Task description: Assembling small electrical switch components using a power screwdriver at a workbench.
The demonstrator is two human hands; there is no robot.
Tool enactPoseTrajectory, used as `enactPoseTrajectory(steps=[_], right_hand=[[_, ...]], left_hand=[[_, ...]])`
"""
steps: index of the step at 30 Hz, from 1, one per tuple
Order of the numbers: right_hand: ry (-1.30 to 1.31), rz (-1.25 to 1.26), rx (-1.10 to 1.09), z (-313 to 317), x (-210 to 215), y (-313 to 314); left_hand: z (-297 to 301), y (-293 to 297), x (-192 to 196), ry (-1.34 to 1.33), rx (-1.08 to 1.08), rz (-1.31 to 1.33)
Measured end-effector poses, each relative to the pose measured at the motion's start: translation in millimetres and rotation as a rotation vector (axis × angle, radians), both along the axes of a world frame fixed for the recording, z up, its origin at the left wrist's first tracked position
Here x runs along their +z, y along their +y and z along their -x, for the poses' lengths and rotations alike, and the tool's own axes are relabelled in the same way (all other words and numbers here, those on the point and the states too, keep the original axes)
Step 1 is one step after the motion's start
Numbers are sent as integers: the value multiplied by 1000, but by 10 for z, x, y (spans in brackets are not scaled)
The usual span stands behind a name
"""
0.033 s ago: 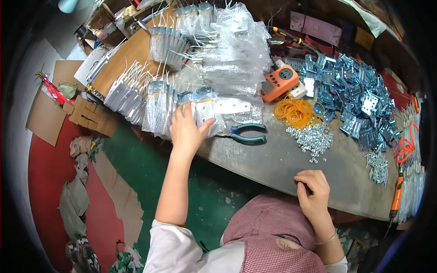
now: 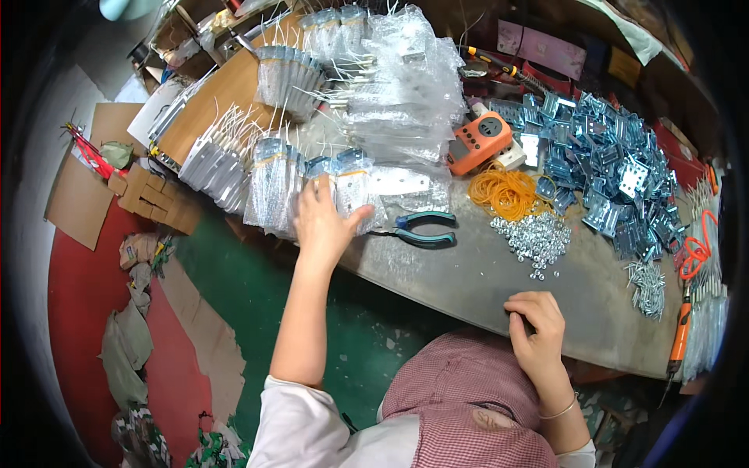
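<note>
My left hand (image 2: 324, 222) reaches forward and lies flat, fingers spread, on a row of clear plastic packets (image 2: 273, 183) bundled with bands at the left end of the grey bench (image 2: 468, 281). My right hand (image 2: 534, 327) rests on the bench's near edge with its fingers curled in; whether anything small is pinched in them cannot be made out. Teal-handled pliers (image 2: 421, 230) lie just right of the left hand.
A heap of yellow rubber bands (image 2: 507, 193), a pile of small silver nuts (image 2: 538, 234), an orange boxy device (image 2: 480, 140) and a big heap of bluish metal brackets (image 2: 601, 164) fill the bench's right half. An orange-handled tool (image 2: 680, 335) lies far right. Cardboard scraps (image 2: 78, 195) lie on the floor.
</note>
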State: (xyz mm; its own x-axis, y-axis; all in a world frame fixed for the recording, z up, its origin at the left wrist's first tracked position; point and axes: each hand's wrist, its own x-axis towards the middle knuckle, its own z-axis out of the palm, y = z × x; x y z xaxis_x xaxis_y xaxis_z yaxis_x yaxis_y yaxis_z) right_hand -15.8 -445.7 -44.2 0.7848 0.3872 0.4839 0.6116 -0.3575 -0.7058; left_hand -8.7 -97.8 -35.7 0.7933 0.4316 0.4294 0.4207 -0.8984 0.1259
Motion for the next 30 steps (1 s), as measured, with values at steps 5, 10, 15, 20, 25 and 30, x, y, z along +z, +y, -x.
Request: enactPoseTrajectory(steps=[5,10,15,20,25,30], right_hand=[[-42,4,-19,10,-20,-9],[-61,-24,-23,25,-40,-35],[-84,-24,-16,17,-45,-54],[-91,4,-5,-4,-53,-67],[-99,-1,-13,16,-40,-30],[-112,17,-5,21,-52,-20]], left_hand=[[-139,-57,-16,92,108,53],[-146,62,-67,18,25,37],[-1,121,-102,-137,80,133],[110,-22,-28,-183,75,141],[221,-69,-104,-102,176,124],[271,-3,-195,-446,68,192]])
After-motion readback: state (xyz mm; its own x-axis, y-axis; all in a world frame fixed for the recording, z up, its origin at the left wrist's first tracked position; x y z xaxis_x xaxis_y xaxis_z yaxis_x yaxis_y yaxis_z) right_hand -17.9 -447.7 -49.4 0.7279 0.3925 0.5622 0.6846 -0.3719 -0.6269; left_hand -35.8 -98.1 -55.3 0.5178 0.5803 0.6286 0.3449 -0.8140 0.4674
